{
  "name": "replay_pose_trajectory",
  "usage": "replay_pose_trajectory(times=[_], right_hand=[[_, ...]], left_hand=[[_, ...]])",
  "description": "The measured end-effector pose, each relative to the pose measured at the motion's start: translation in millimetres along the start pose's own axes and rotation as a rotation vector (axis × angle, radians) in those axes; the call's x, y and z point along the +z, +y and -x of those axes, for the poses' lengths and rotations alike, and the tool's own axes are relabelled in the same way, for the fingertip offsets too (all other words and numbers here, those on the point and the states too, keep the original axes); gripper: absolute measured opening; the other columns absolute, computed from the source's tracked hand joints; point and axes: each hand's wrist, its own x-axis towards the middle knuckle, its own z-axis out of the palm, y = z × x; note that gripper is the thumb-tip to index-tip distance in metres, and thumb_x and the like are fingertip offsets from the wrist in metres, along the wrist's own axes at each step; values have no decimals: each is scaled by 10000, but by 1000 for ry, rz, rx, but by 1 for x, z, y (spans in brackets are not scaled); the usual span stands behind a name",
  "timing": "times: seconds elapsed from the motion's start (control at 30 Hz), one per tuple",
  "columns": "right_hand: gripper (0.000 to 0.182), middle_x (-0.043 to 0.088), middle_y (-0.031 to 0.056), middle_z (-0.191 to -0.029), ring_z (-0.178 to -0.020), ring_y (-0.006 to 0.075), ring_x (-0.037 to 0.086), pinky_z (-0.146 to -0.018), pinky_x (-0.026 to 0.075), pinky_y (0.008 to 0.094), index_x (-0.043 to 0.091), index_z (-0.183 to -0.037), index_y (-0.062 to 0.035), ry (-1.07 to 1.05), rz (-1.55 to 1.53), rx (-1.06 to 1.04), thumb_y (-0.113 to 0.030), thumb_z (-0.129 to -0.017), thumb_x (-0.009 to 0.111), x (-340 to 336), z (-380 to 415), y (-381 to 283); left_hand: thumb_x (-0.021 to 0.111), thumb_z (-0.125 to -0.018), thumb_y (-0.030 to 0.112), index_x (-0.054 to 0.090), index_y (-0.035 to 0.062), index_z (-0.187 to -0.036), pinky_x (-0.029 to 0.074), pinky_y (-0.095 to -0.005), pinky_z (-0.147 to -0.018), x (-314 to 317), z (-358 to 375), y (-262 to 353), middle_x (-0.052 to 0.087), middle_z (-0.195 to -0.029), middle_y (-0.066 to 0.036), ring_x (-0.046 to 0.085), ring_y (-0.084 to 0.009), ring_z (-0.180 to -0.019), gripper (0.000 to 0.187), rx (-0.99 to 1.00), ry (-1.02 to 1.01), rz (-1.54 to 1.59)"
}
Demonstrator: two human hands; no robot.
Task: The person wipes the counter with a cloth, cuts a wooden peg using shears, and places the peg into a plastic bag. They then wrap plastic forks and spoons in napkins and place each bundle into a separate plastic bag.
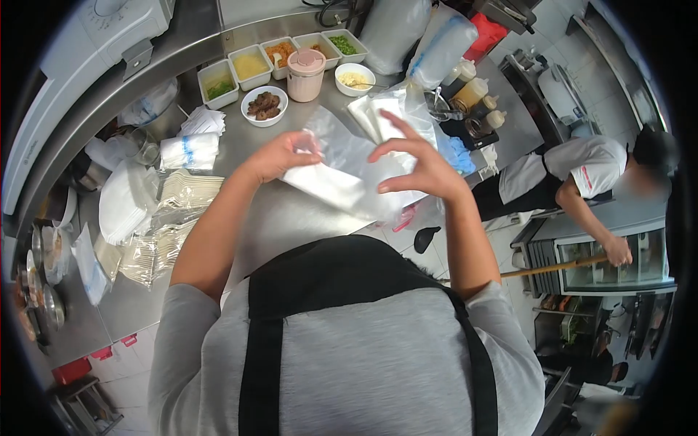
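My left hand (287, 156) is closed on the edge of a clear plastic bag (338, 145), thumb against fingers. A flat white bundle (327, 187) shows at the bag, just below those fingers, and the front of the bag hangs toward the table edge. On the bag's other side my right hand (422, 163) is raised with its fingers spread and curved, and nothing is gripped between them. Behind it lie more white folded bundles (389, 123) in clear plastic. Near my left hand stands a white bowl of brown meat pieces (265, 106).
Along the back of the steel table (273, 221) stand several food containers (251, 65), a lidded pink cup (305, 74) and a bowl of yellow bits (355, 79). Wrapped utensils (185, 192) lie left, sauce bottles (469, 94) right. A co-worker (582, 167) holds a wooden pole (560, 267).
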Motion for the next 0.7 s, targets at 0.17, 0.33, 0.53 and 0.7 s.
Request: replay_pose_trajectory(times=[0.17, 0.33, 0.53, 0.7], right_hand=[[196, 660, 49, -953, -854, 101, 598, -787, 483, 268, 674, -930, -39, -165, -388, 318, 11, -741, 669, -10, -26, 45], [175, 652, 6, -821, -644, 59, 573, -646, 484, 210, 667, -954, -5, 252, -312, 394, 39, -802, 594, -54, -35, 149], [335, 524, 149, -1256, -1078, 303, 531, -879, 451, 391, 657, -1083, -102, 385, 726, 356, -159, -757, 708, -47, -34, 211], [604, 408, 150, -1402, -1280, 384, 380, -1018, 345, 487, 501, -1335, -214, 338, 639, -15, -322, -777, 704, 8, -36, 175]], left_hand=[[673, -837, 87, 515, 72, -1250, 460, -250, -867, 23, -34, 28, 615, -1111, -53, 580, -108, -994, 442, 5, 17, 9], [690, -808, 140, 339, 175, -1419, 305, -436, -1057, 17, -44, 58, 392, -1437, -64, 354, -180, -1333, 706, 172, 245, -309], [682, -822, 200, 324, 146, -1428, 257, -451, -1076, 12, 18, 20, 354, -1470, -48, 287, -196, -1381, 706, 24, 489, -323], [660, -841, 158, 499, 73, -1294, 369, -368, -995, 47, 117, -22, 546, -1290, -78, 485, -204, -1215, 489, -4, 741, -397]])
